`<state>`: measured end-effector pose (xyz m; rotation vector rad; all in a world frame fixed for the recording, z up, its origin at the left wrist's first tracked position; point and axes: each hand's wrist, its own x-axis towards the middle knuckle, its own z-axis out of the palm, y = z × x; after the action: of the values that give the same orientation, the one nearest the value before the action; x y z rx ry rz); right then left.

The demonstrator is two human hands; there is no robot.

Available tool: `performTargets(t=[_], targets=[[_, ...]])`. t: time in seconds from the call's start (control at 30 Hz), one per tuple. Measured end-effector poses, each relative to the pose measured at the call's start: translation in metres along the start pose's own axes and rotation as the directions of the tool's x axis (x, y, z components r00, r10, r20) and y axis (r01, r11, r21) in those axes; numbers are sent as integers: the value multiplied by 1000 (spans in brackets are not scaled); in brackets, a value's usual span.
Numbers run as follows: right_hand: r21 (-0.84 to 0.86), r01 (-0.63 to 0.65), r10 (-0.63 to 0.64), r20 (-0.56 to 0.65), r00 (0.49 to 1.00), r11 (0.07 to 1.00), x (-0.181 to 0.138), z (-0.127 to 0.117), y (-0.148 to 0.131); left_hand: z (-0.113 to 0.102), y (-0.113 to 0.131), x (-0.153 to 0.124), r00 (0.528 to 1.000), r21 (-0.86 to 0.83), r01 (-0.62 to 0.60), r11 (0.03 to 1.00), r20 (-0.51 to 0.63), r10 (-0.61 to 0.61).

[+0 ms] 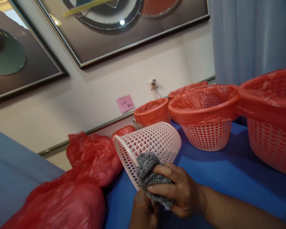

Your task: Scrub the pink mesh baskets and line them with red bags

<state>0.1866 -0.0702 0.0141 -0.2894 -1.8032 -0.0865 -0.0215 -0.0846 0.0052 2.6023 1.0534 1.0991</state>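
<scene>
A white perforated plastic wastebasket (154, 136) lies tilted on its side above the blue table, its mouth facing left. My right hand (178, 189) is closed around a grey speckled cloth (149, 171), which is pressed against the basket near its rim. Below the cloth, my left hand (145, 210) is closed at the lower edge of the basket's rim. Its fingertips are partly hidden by the cloth and the right hand.
Red filled plastic bags (81, 197) lie on the left. Several baskets lined with red bags (205, 127) stand behind and to the right on the blue tabletop (212, 165). A pink note (125, 103) and a socket (153, 84) are on the wall.
</scene>
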Motion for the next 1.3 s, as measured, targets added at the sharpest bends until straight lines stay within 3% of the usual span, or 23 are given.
performTargets(t=[0.1, 0.2, 0.27, 0.3, 0.33, 0.47, 0.57, 0.67, 0.8, 0.93, 1.1, 1.17, 1.3], targets=[[-145, -241, 232, -74, 970, 960, -3, -4, 22, -2, -1, 2, 999, 12, 23, 1000, 43, -23], [-247, -594, 530, -281, 800, 766, -7, -11, 53, -5, 0, 3, 997, 59, 42, 997, 67, -46], [-237, -715, 616, -378, 692, 658, -9, -15, 65, -7, 2, 4, 994, 91, 37, 995, 97, -46], [-224, -724, 618, -395, 679, 653, -9, -17, 67, -7, 2, 4, 992, 98, 32, 995, 117, -43], [-212, -698, 599, -383, 703, 684, -8, -17, 65, -7, 2, 4, 990, 99, 26, 995, 137, -39], [-110, -364, 344, -166, 924, 925, -3, -9, 35, -5, -9, -2, 982, 0, 65, 998, 178, -64], [7, -169, 169, -9, 986, 986, 0, 0, 15, -2, -26, -16, 983, -216, 179, 960, 7, -182], [57, -117, 112, 77, 991, 992, 2, 5, 9, -3, -34, -27, 937, -375, 230, 898, -166, -309], [87, -132, 121, 113, 986, 987, 5, 3, 9, -13, -19, -18, 906, -362, 308, 880, -169, -387], [100, -168, 157, 111, 981, 981, 5, 1, 8, -19, -4, -4, 914, -299, 295, 908, -190, -359], [88, -193, 180, 133, 975, 977, 3, 2, 8, -19, -8, -9, 905, -253, 302, 919, -228, -360], [83, -195, 183, 136, 974, 977, 4, 2, 8, -18, -12, -15, 870, -299, 328, 896, -275, -410], [89, -189, 175, 150, 973, 978, 6, 0, 8, -16, -19, -22, 756, -391, 370, 843, -401, -518]])
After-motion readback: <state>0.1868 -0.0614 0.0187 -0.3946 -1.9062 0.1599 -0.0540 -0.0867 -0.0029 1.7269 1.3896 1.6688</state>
